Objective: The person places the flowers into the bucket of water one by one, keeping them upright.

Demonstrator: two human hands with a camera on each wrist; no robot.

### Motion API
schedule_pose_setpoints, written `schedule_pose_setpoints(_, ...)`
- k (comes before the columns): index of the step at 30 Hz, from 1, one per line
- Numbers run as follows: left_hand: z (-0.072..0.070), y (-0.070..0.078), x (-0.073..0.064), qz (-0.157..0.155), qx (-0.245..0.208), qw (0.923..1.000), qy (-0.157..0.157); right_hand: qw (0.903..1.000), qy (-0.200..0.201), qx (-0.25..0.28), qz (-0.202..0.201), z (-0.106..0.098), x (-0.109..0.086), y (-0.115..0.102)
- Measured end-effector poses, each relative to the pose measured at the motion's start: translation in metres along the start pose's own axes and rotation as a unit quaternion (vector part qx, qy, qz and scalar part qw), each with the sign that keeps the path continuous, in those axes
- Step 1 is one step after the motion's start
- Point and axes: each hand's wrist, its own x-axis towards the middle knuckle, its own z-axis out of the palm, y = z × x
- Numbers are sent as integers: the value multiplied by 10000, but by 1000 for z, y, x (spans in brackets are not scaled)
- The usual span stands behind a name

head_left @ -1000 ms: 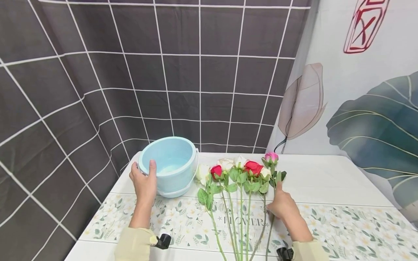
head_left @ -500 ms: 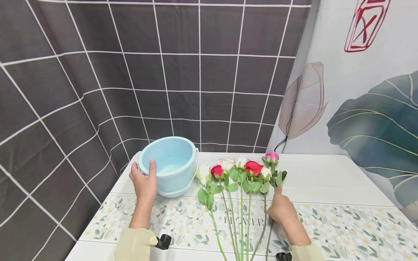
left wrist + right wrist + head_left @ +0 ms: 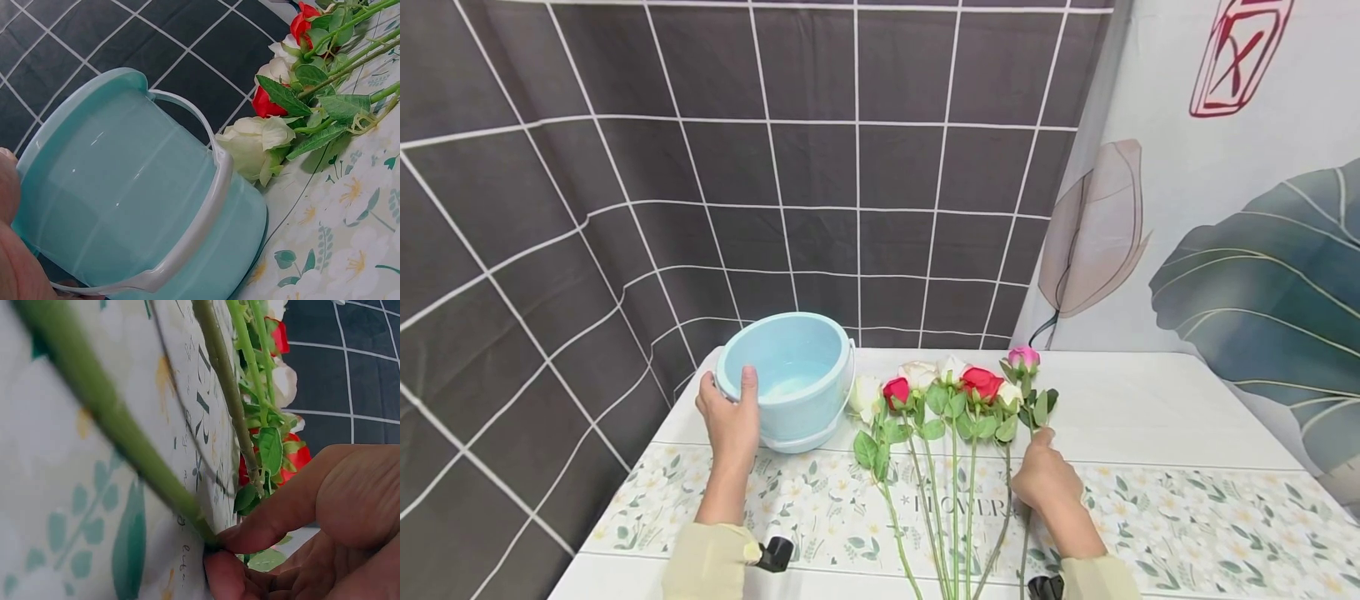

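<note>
A light blue bucket (image 3: 797,417) with a white handle (image 3: 194,231) stands at the back left of the table. My left hand (image 3: 732,421) grips its left side, the thumb over the rim. To the right lies a row of roses, heads to the back: white, red (image 3: 982,383) and, at the far right, a pink rose (image 3: 1024,358). My right hand (image 3: 1048,475) pinches the pink rose's green stem (image 3: 150,462) between thumb and forefinger, below its leaves. In the right wrist view the stem stands slightly off the tablecloth near the camera. Part of the left hand's fingers is hidden behind the bucket.
A white tablecloth with a floral band (image 3: 1210,517) covers the table. Dark grid-patterned cloth (image 3: 895,175) hangs right behind it and to the left. A pale curtain with leaf prints (image 3: 1270,300) hangs at the right.
My right hand has drawn slightly down along the pink rose, and its fingers have closed on the stem. My left hand and the bucket have stayed in place.
</note>
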Motion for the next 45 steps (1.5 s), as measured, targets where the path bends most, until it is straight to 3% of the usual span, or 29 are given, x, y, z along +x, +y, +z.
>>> schedule_pose_setpoints(16, 0, 1, 2, -74, 45, 10000, 6, 9995, 111, -156, 237, 2, 5, 2)
schedule_pose_setpoints(28, 0, 0, 2, -28, 29, 10000, 15, 9951, 215, 960, 53, -8, 5, 13)
schedule_pose_setpoints(31, 0, -1, 3, -25, 45, 10000, 19, 9861, 146, 1657, 43, -10, 5, 13)
schedule_pose_setpoints(36, 0, -1, 2, -19, 20, 10000, 3, 9560, 83, 2933, -8, -16, 2, 12)
schedule_pose_setpoints(45, 0, -1, 3, -13, 30, 10000, -3, 9183, 54, 3948, -287, -35, -3, 1)
